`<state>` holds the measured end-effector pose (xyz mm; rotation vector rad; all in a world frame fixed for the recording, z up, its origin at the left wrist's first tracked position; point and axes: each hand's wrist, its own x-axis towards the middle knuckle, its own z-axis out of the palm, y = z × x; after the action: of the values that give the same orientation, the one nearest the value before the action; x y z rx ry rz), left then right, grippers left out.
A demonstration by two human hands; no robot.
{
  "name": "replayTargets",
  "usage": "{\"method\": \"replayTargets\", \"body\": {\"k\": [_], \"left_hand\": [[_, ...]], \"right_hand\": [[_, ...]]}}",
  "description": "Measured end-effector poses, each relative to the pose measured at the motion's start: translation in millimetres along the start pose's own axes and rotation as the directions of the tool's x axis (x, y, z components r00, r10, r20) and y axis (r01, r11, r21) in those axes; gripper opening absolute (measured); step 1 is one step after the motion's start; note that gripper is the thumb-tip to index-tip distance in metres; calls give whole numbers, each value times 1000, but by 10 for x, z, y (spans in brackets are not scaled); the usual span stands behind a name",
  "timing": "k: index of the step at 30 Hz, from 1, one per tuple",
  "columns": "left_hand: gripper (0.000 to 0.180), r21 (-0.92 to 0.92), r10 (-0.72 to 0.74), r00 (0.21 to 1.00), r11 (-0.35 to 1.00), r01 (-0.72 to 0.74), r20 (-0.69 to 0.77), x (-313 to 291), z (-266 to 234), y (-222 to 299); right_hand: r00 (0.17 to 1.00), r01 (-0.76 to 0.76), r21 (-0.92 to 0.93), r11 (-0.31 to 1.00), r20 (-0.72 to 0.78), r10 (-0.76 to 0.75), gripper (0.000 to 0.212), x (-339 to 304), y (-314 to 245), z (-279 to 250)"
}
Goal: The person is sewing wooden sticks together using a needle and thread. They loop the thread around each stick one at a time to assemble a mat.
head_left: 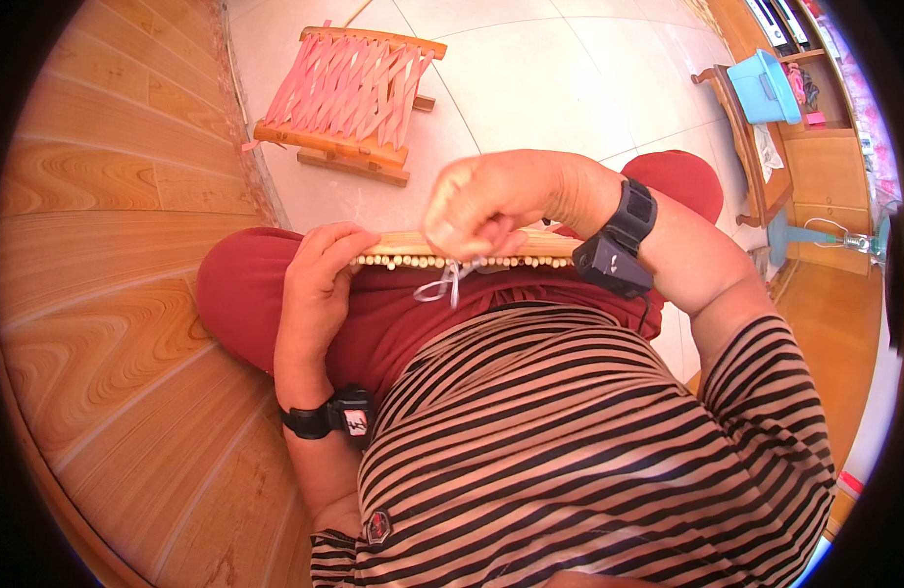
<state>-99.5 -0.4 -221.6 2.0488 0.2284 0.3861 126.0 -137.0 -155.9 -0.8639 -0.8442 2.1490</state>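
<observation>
Rm has a pale tile floor (516, 88) w/ thin dark lines. Brown wood boards (109, 196) w/ wavy grain run down the L side. Far R side has a tall wood cabinet (829, 167), & by it a small wood table (741, 147) w/ a light blue tub (764, 88) on top. A low stool (334, 142) w/ pink strips crisscrossed over it is on the floor, up front & a bit L.

Count: 1 stool, 1 tub, 1 table, 1 cabinet, 2 hands, 2 black wristbands (614, 260), 1 on each arm. 1 bunch of sticks (398, 247); too many sticks to count, w/ round ends in a row facing the person's tummy. It's across the lap, on red pants (246, 269). 1 white string (455, 284) hangs in a loop near the mid.

L hand (320, 265) grips the L end of the bunch. R hand (481, 206) is bent over the mid, fingers curled, right by the string; can't tell if it's pinching it. Shirt (570, 441) is stripy.
</observation>
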Motion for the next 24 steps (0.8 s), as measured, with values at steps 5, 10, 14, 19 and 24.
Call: {"method": "replayTargets", "body": {"k": [5, 10, 14, 19, 24], "left_hand": [[50, 170, 21, 987, 985, 6, -160, 35, 213, -104], [48, -152, -119, 959, 985, 81, -257, 113, 288, -120], [44, -103, -58, 968, 994, 34, -245, 225, 276, -111], [40, -91, -54, 961, 995, 31, -271, 204, 251, -113], [40, -64, -49, 959, 997, 32, -280, 277, 213, -96]], "right_hand": [[944, 324, 190, 927, -129, -303, 34, 314, -103, 151], [750, 596, -15, 803, -347, -564, 30, 666, -91, -102], [702, 248, -697, 673, -349, -621, 27, 773, 11, -459], [743, 167, -960, 226, -28, -668, 20, 895, 195, -620], [753, 153, -971, 181, -4, -658, 19, 915, 279, -717]]}}
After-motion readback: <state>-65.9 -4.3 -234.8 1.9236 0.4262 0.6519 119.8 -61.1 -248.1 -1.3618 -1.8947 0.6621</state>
